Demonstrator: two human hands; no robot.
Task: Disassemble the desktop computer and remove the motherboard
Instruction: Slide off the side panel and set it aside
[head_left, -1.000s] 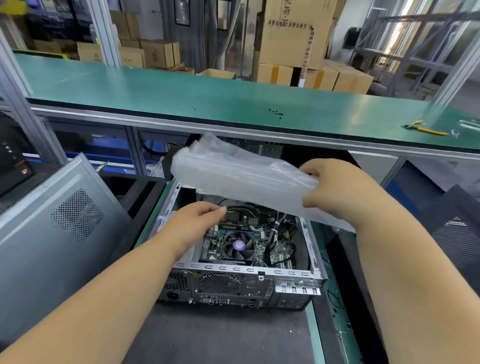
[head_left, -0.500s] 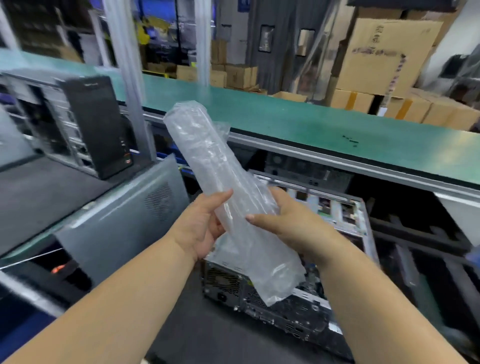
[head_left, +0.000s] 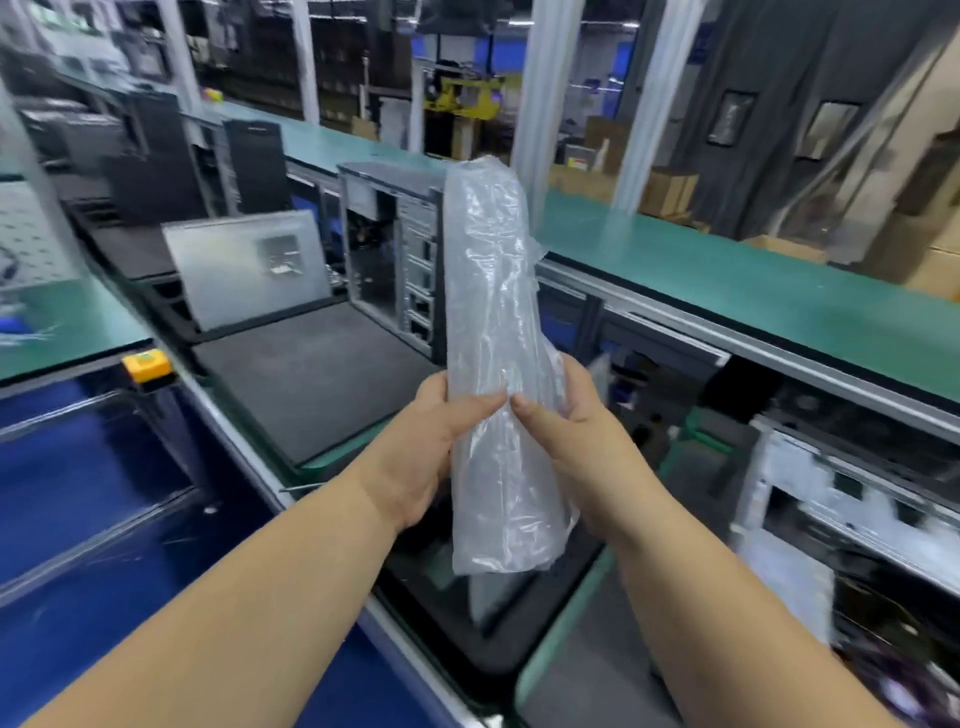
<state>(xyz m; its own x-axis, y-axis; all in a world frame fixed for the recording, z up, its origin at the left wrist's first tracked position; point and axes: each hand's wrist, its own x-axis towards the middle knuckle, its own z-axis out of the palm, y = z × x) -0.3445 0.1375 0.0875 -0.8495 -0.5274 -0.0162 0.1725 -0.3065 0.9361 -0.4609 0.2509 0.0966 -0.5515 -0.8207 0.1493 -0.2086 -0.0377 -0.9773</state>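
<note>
A long clear plastic bag (head_left: 491, 332), rolled or folded into an upright bundle, stands in the middle of the head view. My left hand (head_left: 431, 447) grips its lower half from the left, thumb across the front. My right hand (head_left: 566, 441) holds it from the right, fingers curled behind it and thumb tip meeting the left thumb. The opened desktop case (head_left: 831, 499) lies blurred at the right edge; its motherboard cannot be made out.
A black mat (head_left: 311, 374) lies on the conveyor to the left. Behind it stand an emptied tower case (head_left: 389, 260) and a leaning grey side panel (head_left: 244, 265). A long green bench (head_left: 753, 291) runs across the back. A yellow button box (head_left: 147, 365) sits at the left.
The view has swung left, so the opened case has slid to the right edge. Both hands have closed round the bag and stood it upright; a second ago only the right hand held it.
</note>
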